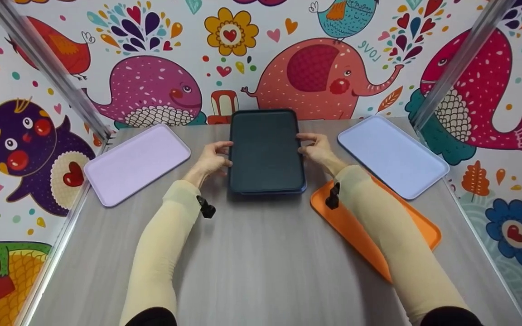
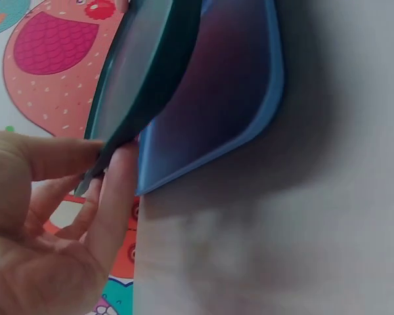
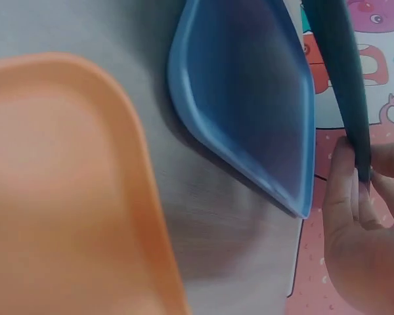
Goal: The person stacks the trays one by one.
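Between both hands is a dark green tray [image 1: 266,151], gripped at its two long sides. My left hand [image 1: 211,159] pinches its left edge, thumb on one face and fingers on the other, as the left wrist view shows. The right hand [image 1: 317,149] pinches the opposite edge the same way; in the right wrist view the green tray appears nearly edge-on. Beneath it a blue tray [image 3: 249,98] lies on the table, with a visible gap under the raised green one. In the head view the green tray hides almost all of the blue tray.
A lilac tray [image 1: 137,165] lies angled on the left of the grey table [image 1: 243,262]. On the right are a light blue tray [image 1: 392,156] and an orange tray [image 1: 347,231], the latter partly under my right forearm. A patterned wall [image 1: 224,77] stands behind the table.
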The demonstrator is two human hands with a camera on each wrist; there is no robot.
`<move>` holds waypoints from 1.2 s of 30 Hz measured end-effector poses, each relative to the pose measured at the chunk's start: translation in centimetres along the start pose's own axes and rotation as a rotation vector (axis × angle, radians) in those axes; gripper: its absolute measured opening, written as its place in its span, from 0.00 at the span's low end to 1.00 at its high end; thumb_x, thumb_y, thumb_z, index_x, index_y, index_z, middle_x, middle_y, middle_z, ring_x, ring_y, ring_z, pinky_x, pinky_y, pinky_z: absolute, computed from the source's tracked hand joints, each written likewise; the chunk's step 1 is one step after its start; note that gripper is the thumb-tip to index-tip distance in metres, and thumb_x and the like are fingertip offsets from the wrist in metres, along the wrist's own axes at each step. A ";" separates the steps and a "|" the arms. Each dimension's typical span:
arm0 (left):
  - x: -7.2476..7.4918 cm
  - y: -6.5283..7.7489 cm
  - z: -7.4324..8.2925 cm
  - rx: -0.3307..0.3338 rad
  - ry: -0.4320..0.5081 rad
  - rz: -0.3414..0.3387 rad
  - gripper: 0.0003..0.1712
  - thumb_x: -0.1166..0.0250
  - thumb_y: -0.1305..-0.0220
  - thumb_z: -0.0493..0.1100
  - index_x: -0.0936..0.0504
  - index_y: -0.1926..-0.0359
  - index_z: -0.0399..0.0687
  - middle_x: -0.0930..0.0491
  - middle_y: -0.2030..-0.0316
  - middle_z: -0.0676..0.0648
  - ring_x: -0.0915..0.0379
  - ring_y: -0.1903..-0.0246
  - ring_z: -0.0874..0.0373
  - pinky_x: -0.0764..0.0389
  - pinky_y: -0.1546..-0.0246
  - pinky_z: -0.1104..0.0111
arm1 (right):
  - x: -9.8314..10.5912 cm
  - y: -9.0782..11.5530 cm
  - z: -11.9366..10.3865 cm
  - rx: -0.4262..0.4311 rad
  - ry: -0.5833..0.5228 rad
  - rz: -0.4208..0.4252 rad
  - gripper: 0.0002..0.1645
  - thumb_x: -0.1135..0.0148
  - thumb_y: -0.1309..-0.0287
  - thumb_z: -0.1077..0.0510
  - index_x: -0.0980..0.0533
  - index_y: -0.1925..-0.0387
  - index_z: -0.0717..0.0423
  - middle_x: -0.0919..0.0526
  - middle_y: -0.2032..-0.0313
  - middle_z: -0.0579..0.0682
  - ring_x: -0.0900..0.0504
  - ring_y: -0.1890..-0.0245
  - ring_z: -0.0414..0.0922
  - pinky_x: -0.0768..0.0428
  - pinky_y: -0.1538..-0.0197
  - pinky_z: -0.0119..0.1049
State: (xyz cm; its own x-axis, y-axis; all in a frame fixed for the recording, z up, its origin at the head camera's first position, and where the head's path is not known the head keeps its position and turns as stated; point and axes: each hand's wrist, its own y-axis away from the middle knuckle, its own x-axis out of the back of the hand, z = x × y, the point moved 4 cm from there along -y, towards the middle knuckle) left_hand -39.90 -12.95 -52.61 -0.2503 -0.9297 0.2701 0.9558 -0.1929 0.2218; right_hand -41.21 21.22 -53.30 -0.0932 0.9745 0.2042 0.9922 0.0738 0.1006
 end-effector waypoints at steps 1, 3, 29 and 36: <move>-0.2 -0.1 0.0 -0.004 -0.012 0.009 0.43 0.36 0.41 0.21 0.26 0.25 0.47 0.27 0.38 0.35 0.22 0.57 0.48 0.13 0.53 0.42 | 0.0 -0.1 0.2 0.006 0.011 0.009 0.34 0.40 0.38 0.76 0.21 0.32 0.57 0.21 0.37 0.60 0.21 0.67 0.44 0.19 0.66 0.35; -0.6 -0.3 -0.2 -0.007 -0.026 0.027 0.42 0.37 0.42 0.20 0.25 0.26 0.46 0.27 0.40 0.35 0.23 0.58 0.49 0.13 0.53 0.42 | 0.0 -0.2 0.5 0.012 0.024 0.023 0.33 0.41 0.39 0.76 0.21 0.32 0.59 0.20 0.38 0.61 0.20 0.67 0.44 0.18 0.66 0.35; -3.3 -2.2 -2.0 0.013 -0.103 0.057 0.42 0.38 0.43 0.20 0.24 0.27 0.44 0.25 0.43 0.38 0.24 0.52 0.50 0.14 0.56 0.52 | 0.2 -1.2 2.5 -0.083 0.176 0.058 0.31 0.44 0.40 0.77 0.22 0.35 0.65 0.18 0.45 0.66 0.19 0.61 0.48 0.20 0.71 0.32; -3.4 -2.7 -2.0 -0.008 -0.185 0.083 0.41 0.39 0.45 0.20 0.23 0.29 0.41 0.22 0.45 0.38 0.25 0.52 0.51 0.19 0.64 0.64 | 0.0 -1.4 3.0 -0.069 0.237 0.060 0.31 0.44 0.40 0.77 0.22 0.34 0.67 0.19 0.39 0.66 0.19 0.47 0.53 0.19 0.60 0.36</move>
State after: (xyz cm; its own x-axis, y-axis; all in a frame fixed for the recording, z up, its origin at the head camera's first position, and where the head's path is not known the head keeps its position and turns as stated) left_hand -41.29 -9.86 -55.99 -0.1943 -0.8693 0.4545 0.9753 -0.1217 0.1843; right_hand -42.37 21.76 -56.35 -0.0592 0.8993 0.4332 0.9893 -0.0050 0.1456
